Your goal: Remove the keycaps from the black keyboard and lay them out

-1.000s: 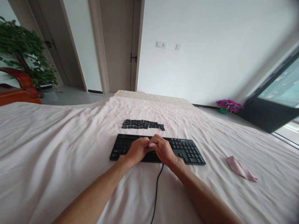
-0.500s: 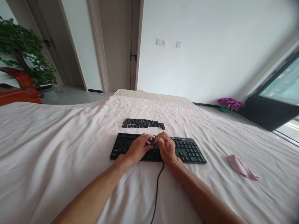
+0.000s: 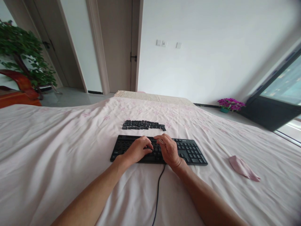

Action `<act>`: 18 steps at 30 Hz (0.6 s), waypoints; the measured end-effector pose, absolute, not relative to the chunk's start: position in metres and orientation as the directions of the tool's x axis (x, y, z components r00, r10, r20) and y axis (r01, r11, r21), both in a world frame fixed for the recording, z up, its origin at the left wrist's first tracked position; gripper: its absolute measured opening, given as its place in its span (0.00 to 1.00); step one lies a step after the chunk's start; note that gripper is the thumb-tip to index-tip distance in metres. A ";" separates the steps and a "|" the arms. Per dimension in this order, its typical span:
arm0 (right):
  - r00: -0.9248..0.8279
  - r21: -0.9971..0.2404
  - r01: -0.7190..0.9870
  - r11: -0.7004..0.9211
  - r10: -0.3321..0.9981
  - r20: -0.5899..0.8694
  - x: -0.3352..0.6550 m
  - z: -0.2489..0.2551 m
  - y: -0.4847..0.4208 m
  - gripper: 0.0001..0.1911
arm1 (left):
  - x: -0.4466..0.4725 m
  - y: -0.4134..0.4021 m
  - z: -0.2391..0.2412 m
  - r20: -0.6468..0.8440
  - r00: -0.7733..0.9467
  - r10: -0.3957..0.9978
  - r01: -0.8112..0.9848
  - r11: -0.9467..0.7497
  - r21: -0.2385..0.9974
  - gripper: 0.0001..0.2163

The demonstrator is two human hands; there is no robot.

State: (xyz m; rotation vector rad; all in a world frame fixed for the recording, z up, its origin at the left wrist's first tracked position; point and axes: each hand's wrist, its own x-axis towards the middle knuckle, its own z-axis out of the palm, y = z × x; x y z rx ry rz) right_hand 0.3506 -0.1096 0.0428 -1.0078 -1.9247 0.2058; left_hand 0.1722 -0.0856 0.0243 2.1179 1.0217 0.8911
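A black keyboard lies across the bed in front of me, and several of its keys are hidden under my hands. My left hand rests over its middle, thumb and fingertips drawn together low at the keys; whatever is between them is too small to make out. Close beside it, my right hand is bent above the keys with a thin silvery metal tool in its fingers. Beyond the keyboard, loose black keycaps lie in uneven rows on the sheet.
A black cable runs from the keyboard toward me. The pale sheet is wrinkled. To the right lies a pink cloth piece. Purple flowers stand on the floor by the wall, and a wooden chair is at left.
My hands have parted slightly; the left has shifted a little left and down. The right hand's fingers have straightened somewhat, and the metal tool now shows at its left side.
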 end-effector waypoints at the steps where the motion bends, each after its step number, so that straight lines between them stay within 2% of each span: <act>1: -0.258 -0.497 0.585 0.641 0.728 0.635 0.351 0.044 -0.109 0.13 | 0.173 -0.086 0.024 0.310 0.460 0.832 0.415 -0.510 0.753 0.05; 5: -0.273 -0.461 0.692 0.556 0.792 0.545 0.351 0.046 -0.104 0.12 | 0.173 -0.084 0.024 0.316 0.381 0.869 0.403 -0.464 0.789 0.04; 9: -0.261 -0.406 0.788 0.463 0.848 0.461 0.352 0.045 -0.100 0.09 | 0.170 -0.080 0.022 0.226 0.314 0.922 0.312 -0.325 0.893 0.06; 14: -0.255 -0.391 0.820 0.418 0.878 0.404 0.348 0.043 -0.097 0.07 | 0.171 -0.078 0.018 0.110 0.273 0.956 0.151 -0.155 0.976 0.09; 18: -0.218 -0.393 0.852 0.346 0.917 0.334 0.344 0.046 -0.097 0.07 | 0.171 -0.078 0.018 0.095 0.264 0.960 0.133 -0.134 0.982 0.08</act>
